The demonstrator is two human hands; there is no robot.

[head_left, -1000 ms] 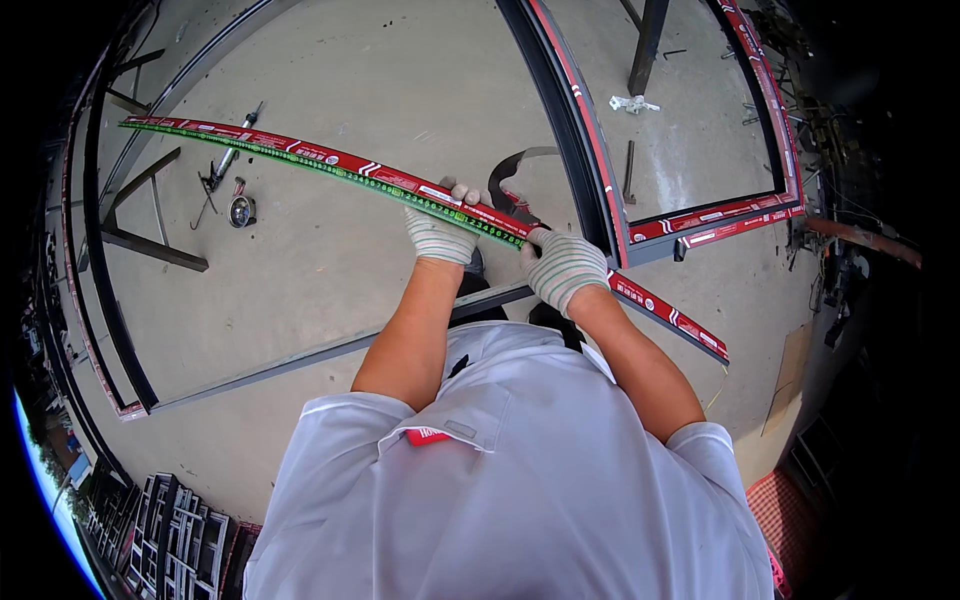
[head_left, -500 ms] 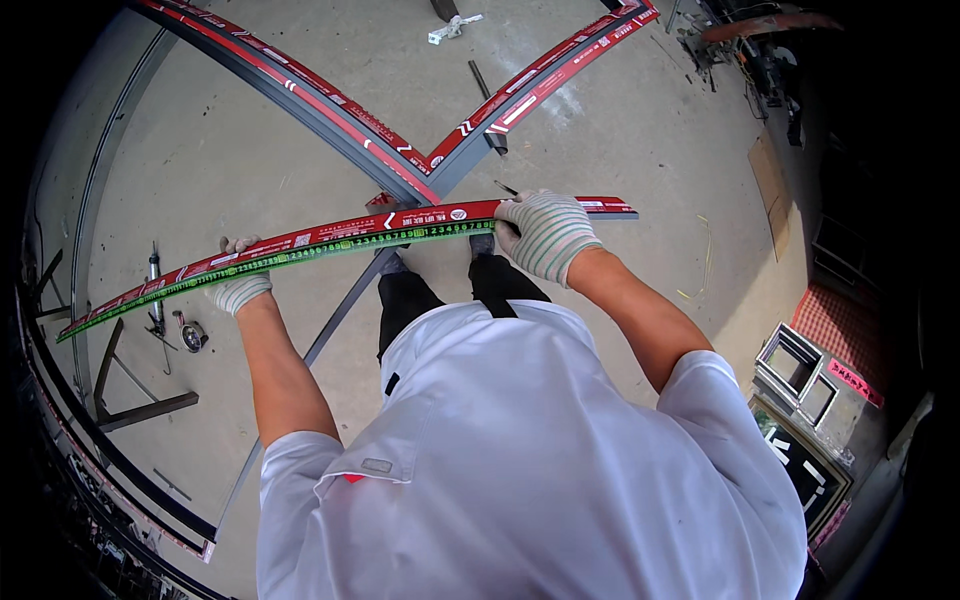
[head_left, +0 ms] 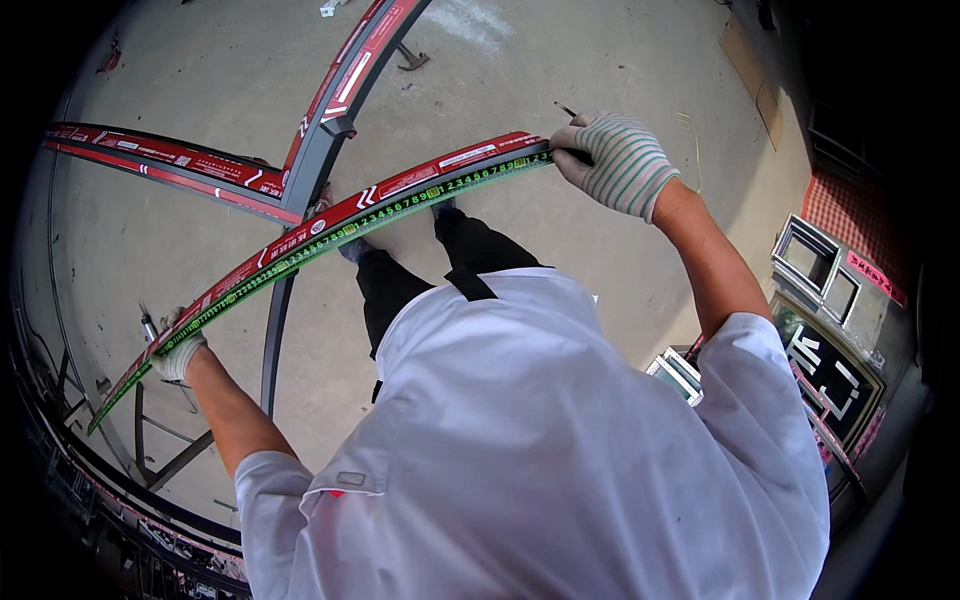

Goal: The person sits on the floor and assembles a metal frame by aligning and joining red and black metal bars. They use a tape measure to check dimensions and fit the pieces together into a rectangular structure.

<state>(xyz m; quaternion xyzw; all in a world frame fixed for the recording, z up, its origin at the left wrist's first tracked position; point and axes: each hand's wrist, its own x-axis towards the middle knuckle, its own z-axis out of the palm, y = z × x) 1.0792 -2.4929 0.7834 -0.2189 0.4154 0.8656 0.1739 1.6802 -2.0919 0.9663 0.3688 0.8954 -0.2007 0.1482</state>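
A long aluminium profile (head_left: 410,180) with red film on its face lies across in front of me. A green tape measure (head_left: 480,176) is stretched along its near edge. My left hand (head_left: 180,352), in a white knit glove, wraps round the profile and the tape near their left end. At the profile's right end my right hand (head_left: 625,165), in a striped glove, is closed on the tape. A thin dark pen-like stick (head_left: 565,108) juts out above its fingers. What lies inside the right palm is mostly hidden.
Beyond the profile, a red-filmed frame (head_left: 322,150) forms a corner, with a dark bar (head_left: 275,350) passing under the profile. A hammer (head_left: 412,60) lies on the floor. White window frames (head_left: 806,255) and a black panel (head_left: 850,405) stand at the right.
My right hand has moved right and away from me to the profile's end. My left hand has shifted left and nearer. The profile now slants more, and the view has turned.
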